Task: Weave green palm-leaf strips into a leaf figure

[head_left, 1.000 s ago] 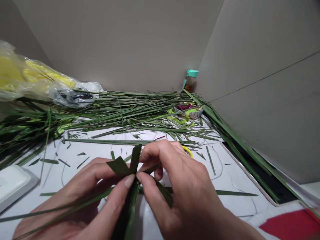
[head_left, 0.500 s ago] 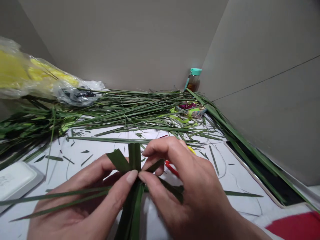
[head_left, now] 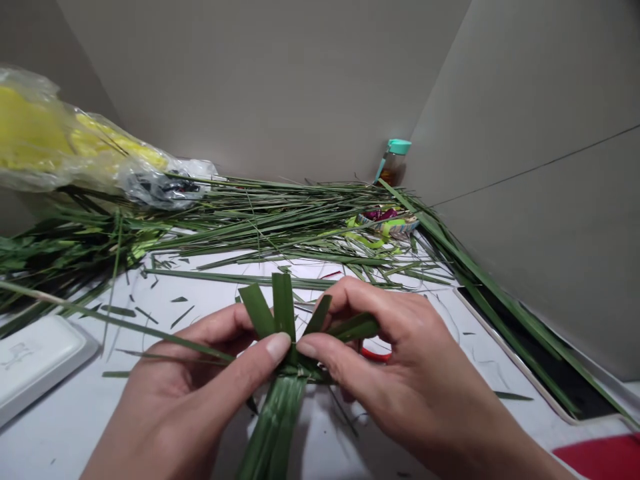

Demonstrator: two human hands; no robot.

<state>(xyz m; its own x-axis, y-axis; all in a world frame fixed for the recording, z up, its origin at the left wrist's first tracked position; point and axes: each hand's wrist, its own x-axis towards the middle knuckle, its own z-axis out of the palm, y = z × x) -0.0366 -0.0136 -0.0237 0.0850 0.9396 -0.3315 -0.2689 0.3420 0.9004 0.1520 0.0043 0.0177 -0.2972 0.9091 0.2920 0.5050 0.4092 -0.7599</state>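
Leaf strips (head_left: 284, 305) raised, yellow items (head_left: 33, 130) in bag (head_left: 97, 172)

Left hand (head_left: 200, 380): came in from the left of the grip, fingers curled beneath, thumb extended toward it. Right hand (head_left: 390, 353): thumb opposite the left thumb, tips close together; index finger arched above the grip. Right wrist and forearm (head_left: 493, 423) angled down and rightward from it.
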